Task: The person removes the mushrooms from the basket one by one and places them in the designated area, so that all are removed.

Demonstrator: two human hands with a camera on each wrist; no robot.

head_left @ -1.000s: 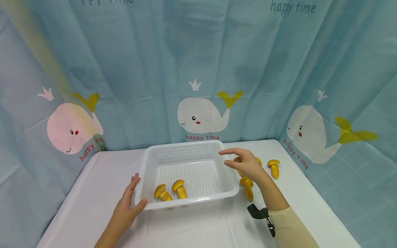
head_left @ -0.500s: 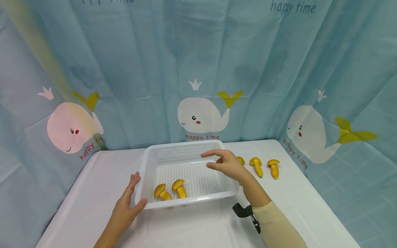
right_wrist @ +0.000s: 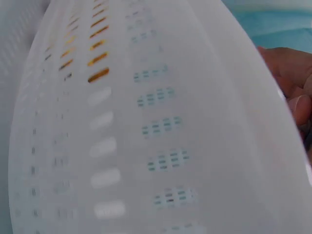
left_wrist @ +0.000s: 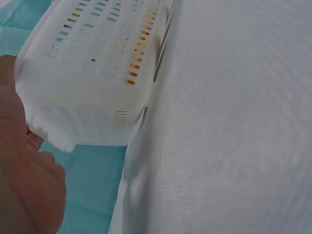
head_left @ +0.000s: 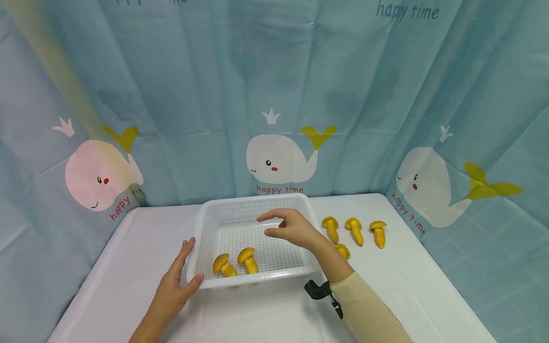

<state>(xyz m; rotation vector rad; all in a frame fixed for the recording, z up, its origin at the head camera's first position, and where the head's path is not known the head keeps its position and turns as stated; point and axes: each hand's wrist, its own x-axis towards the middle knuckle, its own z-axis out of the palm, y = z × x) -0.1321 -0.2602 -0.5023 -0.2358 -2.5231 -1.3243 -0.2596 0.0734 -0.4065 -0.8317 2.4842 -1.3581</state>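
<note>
A white perforated plastic basket (head_left: 257,278) stands on the table, with two yellow-brown mushrooms (head_left: 247,260) lying at its near left. My left hand (head_left: 173,283) touches the basket's near left corner, fairly straight fingers along the left side and thumb at the front rim; the left wrist view shows this hand (left_wrist: 31,165) beside the basket wall. My right hand (head_left: 291,228) hovers over the basket's middle, index finger and thumb apart with nothing between them. In the right wrist view the basket wall (right_wrist: 214,122) partly hides the right hand (right_wrist: 292,80).
Several more mushrooms (head_left: 354,231) lie on the white-covered table (head_left: 411,286) to the right of the basket. My right forearm partly covers the nearest mushroom (head_left: 342,249). A blue curtain (head_left: 206,119) with whale prints encloses the back and sides.
My right hand has moved left from the basket's right rim to above its middle, uncovering mushrooms on the right. The left hand and the basket stay in place.
</note>
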